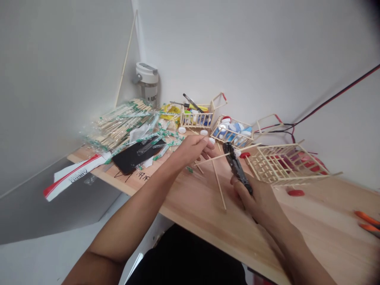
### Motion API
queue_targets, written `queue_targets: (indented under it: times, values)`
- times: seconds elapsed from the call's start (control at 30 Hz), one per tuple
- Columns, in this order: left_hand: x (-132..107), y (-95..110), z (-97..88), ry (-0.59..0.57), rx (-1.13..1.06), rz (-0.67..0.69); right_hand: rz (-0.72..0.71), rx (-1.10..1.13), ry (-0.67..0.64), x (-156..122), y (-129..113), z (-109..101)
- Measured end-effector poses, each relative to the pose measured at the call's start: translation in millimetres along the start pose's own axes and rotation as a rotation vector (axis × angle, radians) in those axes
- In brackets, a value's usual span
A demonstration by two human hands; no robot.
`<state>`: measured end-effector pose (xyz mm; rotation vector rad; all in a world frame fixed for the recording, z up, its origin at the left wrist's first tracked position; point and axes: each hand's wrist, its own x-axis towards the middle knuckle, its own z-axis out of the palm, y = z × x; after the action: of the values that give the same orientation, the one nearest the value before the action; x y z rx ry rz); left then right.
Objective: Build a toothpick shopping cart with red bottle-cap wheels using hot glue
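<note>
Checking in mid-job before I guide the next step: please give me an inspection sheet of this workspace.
Surface: light wooden tabletop, with black marker writing near its left edge.
Job's things: thin wooden stick meeting black hand tool; stick lattice frame beside them.
Clutter: wrapped wooden sticks, black slab, bottle caps in stick crates.
Hands: left hand fingers on the stick; right hand gripping the tool.
Cables: red-and-black cable along the right wall.
Surroundings: white walls, water bottle, long stick leaning in the corner.
</note>
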<state>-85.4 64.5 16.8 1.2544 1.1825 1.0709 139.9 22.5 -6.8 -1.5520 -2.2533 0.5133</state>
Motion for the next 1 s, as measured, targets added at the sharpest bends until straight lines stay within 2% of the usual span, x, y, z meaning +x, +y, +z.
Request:
queue_targets:
  times: [0.1,0.2,0.33,0.47,0.67,0.83,1.0]
  values:
    - [-3,4,-3.6,-0.076,0.049,-0.023,0.014,0.013,-0.01,0,-2,3]
    - [-7,5,-5.3,-0.211,0.133,-0.026,0.009,0.02,0.018,1,-3,6]
    - [-8,0,-6.4,-0.319,0.298,0.102,-0.009,0.031,0.019,3,-6,8]
    - [-6,-7,-6.2,-0.291,0.429,0.165,0.012,0.046,-0.032,5,-8,8]
    - [-3,-13,-7.4,-0.299,0.502,0.144,0.041,0.031,-0.107,8,-7,10]
    - [-4,-15,-9.0,-0.299,0.48,0.119,0.006,0.04,-0.083,8,-7,13]
    - [-6,-15,-7.0,-0.276,0.505,0.204,-0.014,0.059,-0.032,6,-7,14]
